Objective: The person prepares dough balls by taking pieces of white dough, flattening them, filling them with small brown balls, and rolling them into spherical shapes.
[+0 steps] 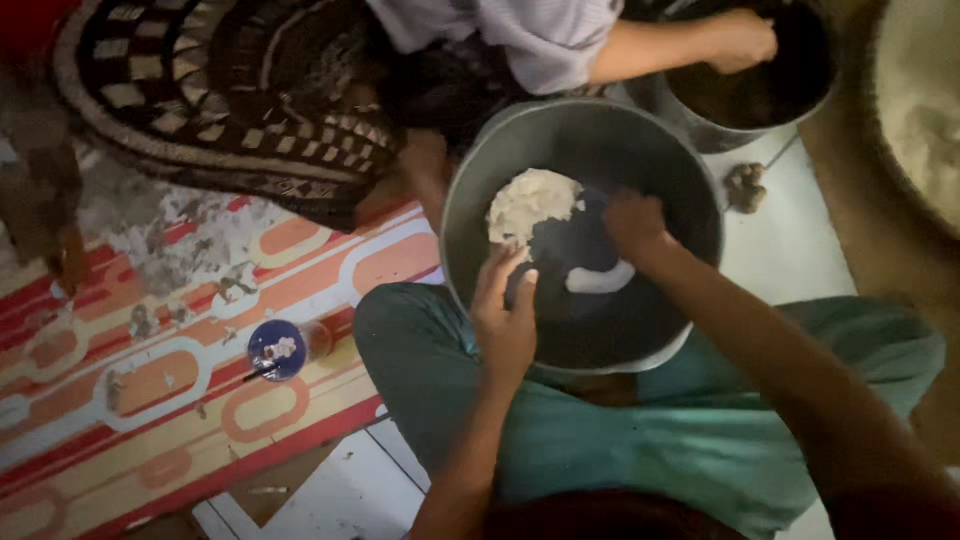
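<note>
A large round metal bowl (470,170) rests in front of my lap, tilted toward me. A lump of pale dough (532,203) lies at its upper left, and a smaller pale smear (600,280) sits near the middle. My left hand (505,315) rests on the bowl's near rim, fingers apart and reaching inside just below the dough. My right hand (636,226) is inside the bowl, fingers curled and pressed down beside the dough; whether it holds any is hidden.
Another person in a pale shirt sits opposite, one hand (740,40) in a second dark metal bowl (820,90). A small blue-topped glass jar (282,348) stands on the red and orange patterned mat (150,400). A brown clump (745,187) lies on the white floor.
</note>
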